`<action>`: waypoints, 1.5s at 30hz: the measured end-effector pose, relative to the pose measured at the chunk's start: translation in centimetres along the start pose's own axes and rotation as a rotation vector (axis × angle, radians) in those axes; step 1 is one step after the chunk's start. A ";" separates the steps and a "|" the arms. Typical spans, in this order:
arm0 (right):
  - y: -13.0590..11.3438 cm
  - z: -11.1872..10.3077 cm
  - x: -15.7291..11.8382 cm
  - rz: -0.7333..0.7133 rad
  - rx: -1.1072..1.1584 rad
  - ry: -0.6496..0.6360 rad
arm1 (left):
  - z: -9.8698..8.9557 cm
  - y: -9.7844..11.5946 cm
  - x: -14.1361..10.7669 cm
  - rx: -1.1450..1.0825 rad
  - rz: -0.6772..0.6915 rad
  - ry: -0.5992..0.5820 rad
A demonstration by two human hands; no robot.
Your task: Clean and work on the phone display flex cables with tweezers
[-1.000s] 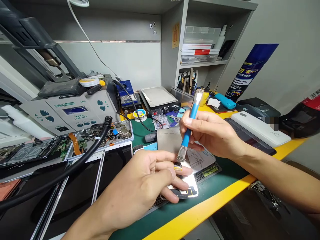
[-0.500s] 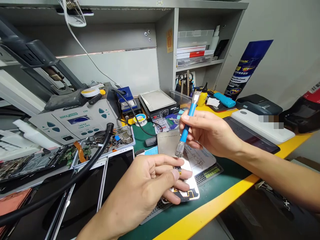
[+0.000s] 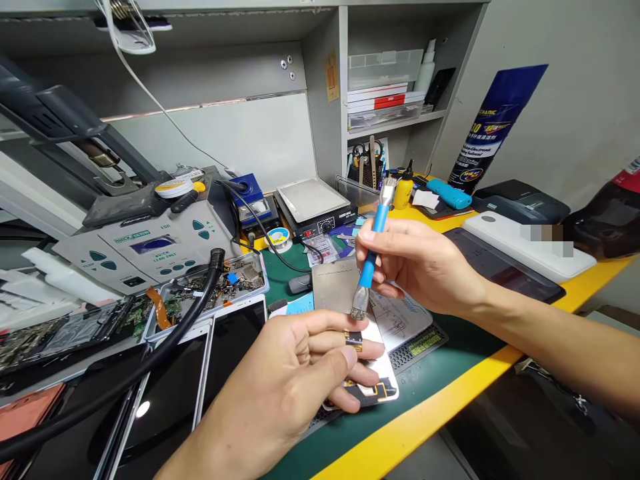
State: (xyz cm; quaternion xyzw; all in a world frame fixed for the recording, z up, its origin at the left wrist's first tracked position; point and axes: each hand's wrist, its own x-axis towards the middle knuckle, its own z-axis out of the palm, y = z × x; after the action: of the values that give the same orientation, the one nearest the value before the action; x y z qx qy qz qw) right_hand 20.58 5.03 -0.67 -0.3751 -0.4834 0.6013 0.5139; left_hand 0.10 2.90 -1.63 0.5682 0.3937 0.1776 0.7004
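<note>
My left hand (image 3: pixel 300 373) pinches a small black-and-gold component (image 3: pixel 353 340) between its thumb and fingers. Under that hand lies a silver metal plate (image 3: pixel 334 287), beside a phone part with a black-and-gold lower end (image 3: pixel 373 392). My right hand (image 3: pixel 420 263) is closed round a blue double-ended brush (image 3: pixel 373 257), held nearly upright. The brush's lower bristles are just above the component, at the left index fingertip; whether they touch it I cannot tell.
A grey soldering station (image 3: pixel 150 243) and a tray of circuit boards (image 3: pixel 245 280) stand left, with phones (image 3: pixel 240 347) in front. Behind is a heating plate (image 3: pixel 313 200). At right are a spray can (image 3: pixel 493 133) and a white device (image 3: pixel 525 247).
The brush has tilted more upright and its lower bristles have come down slightly towards the component. The component shows more between my left fingers. The camera view has shifted a little.
</note>
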 end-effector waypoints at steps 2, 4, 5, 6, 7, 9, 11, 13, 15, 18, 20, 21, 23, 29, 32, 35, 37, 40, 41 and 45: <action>0.0 0.0 0.0 -0.003 0.003 0.005 | 0.1 0.1 -0.1 0.003 -0.008 0.004; 0.0 -0.1 0.1 -0.007 0.009 0.015 | 0.2 0.4 -0.2 0.002 -0.012 0.011; 0.0 -0.1 0.2 -0.008 0.012 0.020 | 0.2 0.5 -0.2 0.003 -0.009 0.013; 0.0 -0.1 0.2 -0.009 0.016 0.025 | 0.3 0.6 -0.2 0.006 -0.003 0.013; 0.0 -0.1 0.3 -0.010 0.018 0.028 | 0.3 0.6 -0.2 0.010 -0.002 0.017; 0.0 -0.1 0.3 -0.010 0.022 0.032 | 0.4 0.6 -0.1 0.013 -0.002 0.022; -0.1 0.0 0.3 -0.010 0.022 0.036 | 0.4 0.5 -0.1 0.003 -0.003 0.028; -0.1 0.0 0.2 -0.006 0.019 0.036 | 0.4 0.4 0.0 0.002 -0.004 0.026; -0.1 0.1 0.1 -0.008 0.014 0.037 | 0.4 0.4 0.0 0.003 -0.006 0.028; 0.0 0.2 0.0 -0.024 -0.005 0.039 | 0.4 0.5 -0.1 0.011 -0.010 0.024; 0.0 0.3 -0.1 -0.031 -0.017 0.040 | 0.4 0.6 -0.1 0.010 -0.021 0.029; 0.0 0.3 -0.1 -0.031 -0.020 0.042 | 0.4 0.7 0.0 0.013 -0.029 0.033; -0.1 0.4 -0.2 -0.027 -0.025 0.045 | 0.5 0.7 0.0 0.008 -0.033 0.041; -0.1 0.6 -0.3 -0.007 -0.077 0.021 | 0.6 0.6 0.0 0.005 -0.030 0.033; -0.1 0.5 -0.6 0.002 -0.114 -0.031 | 0.7 0.7 0.1 0.009 -0.036 0.026; -0.2 0.5 -0.9 -0.003 -0.159 -0.076 | 0.7 1.0 0.3 0.027 -0.035 0.023; -0.2 0.6 -1.1 -0.008 -0.185 -0.102 | 0.7 1.1 0.2 0.048 -0.034 0.012; -0.1 0.7 -1.1 -0.017 -0.205 -0.135 | 0.6 0.9 0.1 0.057 -0.025 0.006; -0.1 0.7 -1.1 -0.028 -0.211 -0.128 | 0.5 0.7 0.0 0.054 -0.022 0.008; -0.1 0.6 -0.9 -0.056 -0.207 -0.062 | 0.3 0.3 -0.3 0.035 -0.009 0.014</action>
State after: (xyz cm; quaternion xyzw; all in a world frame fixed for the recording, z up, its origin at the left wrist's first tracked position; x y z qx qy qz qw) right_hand 20.24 4.07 -0.45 -0.3937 -0.5688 0.5448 0.4740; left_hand 0.18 2.62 -1.21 0.5775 0.4040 0.1716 0.6884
